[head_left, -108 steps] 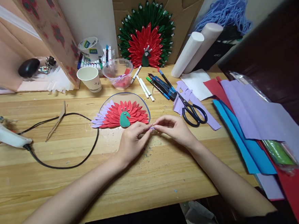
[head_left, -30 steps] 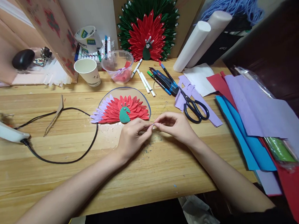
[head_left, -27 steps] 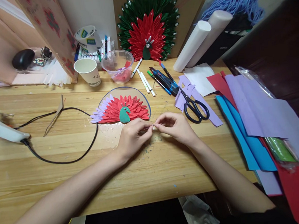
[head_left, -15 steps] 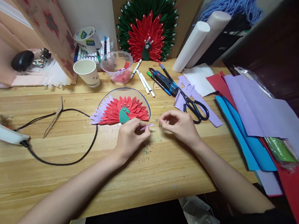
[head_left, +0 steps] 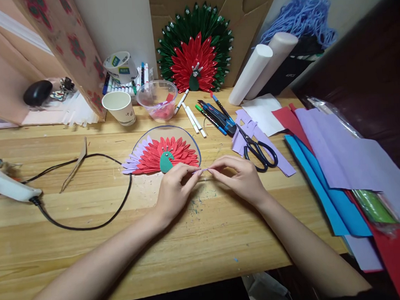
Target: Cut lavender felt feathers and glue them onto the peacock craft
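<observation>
At frame centre, your left hand (head_left: 175, 188) pinches one end of a slim purple strip (head_left: 204, 170). Your right hand (head_left: 241, 178), apart from the strip a moment ago, now grips its other end between finger and thumb, so the piece is held at both ends; any fold is too small to tell. Just beyond, left of centre, lies the peacock panel (head_left: 162, 152); right of centre, the black scissors (head_left: 253, 145). At upper centre stands a larger green-and-red peacock (head_left: 195, 56).

The wooden table (head_left: 233, 230) bears 1 peacock craft (head_left: 161, 153), 1 paper cup (head_left: 119, 111), 1 clear bowl (head_left: 143, 102) and markers (head_left: 190, 118).
</observation>
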Action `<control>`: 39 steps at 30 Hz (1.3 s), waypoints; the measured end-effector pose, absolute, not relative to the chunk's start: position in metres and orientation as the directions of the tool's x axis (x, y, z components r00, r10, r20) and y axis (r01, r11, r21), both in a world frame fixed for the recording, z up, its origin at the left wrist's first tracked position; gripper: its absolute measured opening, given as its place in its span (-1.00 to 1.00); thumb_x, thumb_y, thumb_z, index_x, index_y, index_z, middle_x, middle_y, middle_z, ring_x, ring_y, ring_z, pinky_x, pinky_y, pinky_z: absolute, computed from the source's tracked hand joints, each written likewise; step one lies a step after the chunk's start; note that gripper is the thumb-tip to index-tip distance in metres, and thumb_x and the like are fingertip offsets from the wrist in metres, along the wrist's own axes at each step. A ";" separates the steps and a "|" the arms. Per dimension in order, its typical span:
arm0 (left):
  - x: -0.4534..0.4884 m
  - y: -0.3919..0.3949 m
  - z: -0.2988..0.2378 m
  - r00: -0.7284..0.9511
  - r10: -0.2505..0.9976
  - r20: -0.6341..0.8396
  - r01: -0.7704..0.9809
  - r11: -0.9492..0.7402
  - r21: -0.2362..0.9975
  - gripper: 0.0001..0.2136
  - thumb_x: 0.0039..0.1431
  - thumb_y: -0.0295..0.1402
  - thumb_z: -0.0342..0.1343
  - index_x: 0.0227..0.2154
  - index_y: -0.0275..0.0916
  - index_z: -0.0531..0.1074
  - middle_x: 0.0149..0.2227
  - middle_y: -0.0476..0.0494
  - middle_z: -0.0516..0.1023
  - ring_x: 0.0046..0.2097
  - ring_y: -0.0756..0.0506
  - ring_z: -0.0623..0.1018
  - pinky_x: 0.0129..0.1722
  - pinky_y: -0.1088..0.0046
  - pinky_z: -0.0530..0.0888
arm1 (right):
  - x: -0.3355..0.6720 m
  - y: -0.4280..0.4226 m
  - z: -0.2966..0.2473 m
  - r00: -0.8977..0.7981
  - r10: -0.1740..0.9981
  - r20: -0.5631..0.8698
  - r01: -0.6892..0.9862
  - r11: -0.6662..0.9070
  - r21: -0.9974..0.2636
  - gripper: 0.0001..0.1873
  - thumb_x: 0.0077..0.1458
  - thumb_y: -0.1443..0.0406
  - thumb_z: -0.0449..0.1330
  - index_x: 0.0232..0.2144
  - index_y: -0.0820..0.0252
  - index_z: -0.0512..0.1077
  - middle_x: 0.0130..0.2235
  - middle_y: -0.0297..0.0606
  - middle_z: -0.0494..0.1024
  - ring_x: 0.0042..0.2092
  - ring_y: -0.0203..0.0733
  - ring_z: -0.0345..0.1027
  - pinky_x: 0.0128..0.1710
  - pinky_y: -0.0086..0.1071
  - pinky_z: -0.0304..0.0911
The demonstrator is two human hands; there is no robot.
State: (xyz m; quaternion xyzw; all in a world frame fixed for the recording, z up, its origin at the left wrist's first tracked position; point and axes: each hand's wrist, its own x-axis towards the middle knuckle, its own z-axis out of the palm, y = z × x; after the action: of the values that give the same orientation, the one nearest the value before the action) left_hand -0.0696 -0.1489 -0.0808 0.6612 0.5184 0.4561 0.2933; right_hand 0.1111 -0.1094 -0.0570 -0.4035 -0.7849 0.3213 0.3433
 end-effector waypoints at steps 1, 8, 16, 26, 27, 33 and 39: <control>-0.070 -0.149 -0.080 0.035 0.959 0.280 0.412 -0.269 0.871 -0.86 0.16 -0.33 0.07 -0.39 -0.26 0.47 -0.39 -0.11 0.52 -0.34 -0.02 0.46 -0.32 0.44 0.39 | 0.112 -0.109 -0.057 -0.440 0.843 0.310 0.407 0.495 -0.768 -0.92 0.06 0.32 0.18 -0.39 0.14 0.49 -0.37 -0.26 0.54 -0.31 -0.22 0.41 -0.28 -0.32 0.33; -0.070 -0.148 -0.079 0.042 0.967 0.250 0.367 -0.248 0.896 -0.85 0.16 -0.31 0.07 -0.40 -0.26 0.47 -0.40 -0.11 0.51 -0.35 -0.02 0.46 -0.33 0.44 0.39 | 0.110 -0.111 -0.060 -0.454 0.794 0.405 0.388 0.585 -0.712 -0.90 0.05 0.34 0.18 -0.36 0.10 0.50 -0.35 -0.25 0.55 -0.30 -0.19 0.42 -0.27 -0.29 0.33; -0.070 -0.148 -0.080 0.053 0.956 0.289 0.344 -0.289 0.893 -0.89 0.12 -0.32 0.11 -0.38 -0.26 0.46 -0.38 -0.11 0.52 -0.33 -0.02 0.47 -0.32 0.46 0.40 | 0.108 -0.110 -0.058 -0.472 0.802 0.367 0.370 0.558 -0.743 -0.90 0.02 0.30 0.22 -0.33 0.10 0.50 -0.33 -0.25 0.56 -0.29 -0.19 0.43 -0.25 -0.28 0.35; -0.070 -0.148 -0.079 0.029 0.972 0.235 0.390 -0.227 0.892 -0.86 0.14 -0.31 0.08 -0.43 -0.27 0.42 -0.42 -0.07 0.49 -0.37 -0.01 0.44 -0.37 0.49 0.35 | 0.108 -0.110 -0.059 -0.474 0.813 0.338 0.350 0.526 -0.775 -0.91 0.04 0.32 0.21 -0.36 0.12 0.51 -0.35 -0.26 0.56 -0.31 -0.21 0.43 -0.29 -0.32 0.34; -0.070 -0.148 -0.078 0.027 0.974 0.226 0.389 -0.219 0.895 -0.85 0.15 -0.31 0.08 -0.44 -0.27 0.42 -0.43 -0.07 0.49 -0.38 -0.01 0.44 -0.37 0.49 0.35 | 0.108 -0.111 -0.060 -0.476 0.812 0.338 0.350 0.527 -0.774 -0.91 0.04 0.32 0.21 -0.36 0.12 0.51 -0.35 -0.26 0.56 -0.31 -0.21 0.43 -0.30 -0.33 0.34; -0.069 -0.147 -0.079 0.037 0.974 0.225 0.347 -0.224 0.911 -0.85 0.11 -0.28 0.12 -0.43 -0.27 0.42 -0.42 -0.07 0.49 -0.36 -0.01 0.45 -0.35 0.48 0.36 | 0.107 -0.112 -0.061 -0.473 0.811 0.344 0.358 0.534 -0.766 -0.93 0.05 0.33 0.20 -0.39 0.15 0.50 -0.37 -0.26 0.55 -0.33 -0.23 0.42 -0.32 -0.34 0.33; -0.068 -0.148 -0.078 0.062 0.969 0.238 0.326 -0.245 0.913 -0.88 0.11 -0.32 0.11 -0.41 -0.28 0.43 -0.42 -0.07 0.48 -0.36 0.00 0.44 -0.34 0.49 0.36 | 0.104 -0.114 -0.062 -0.427 0.866 0.260 0.342 0.421 -0.840 -0.94 0.03 0.31 0.22 -0.42 0.19 0.48 -0.39 -0.26 0.54 -0.35 -0.25 0.41 -0.32 -0.35 0.33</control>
State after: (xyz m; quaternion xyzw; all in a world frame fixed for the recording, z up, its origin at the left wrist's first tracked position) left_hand -0.0679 -0.1480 -0.0775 0.6402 0.5059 0.4614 0.3484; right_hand 0.1043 -0.1136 -0.0617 -0.3961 -0.7623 0.3643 0.3597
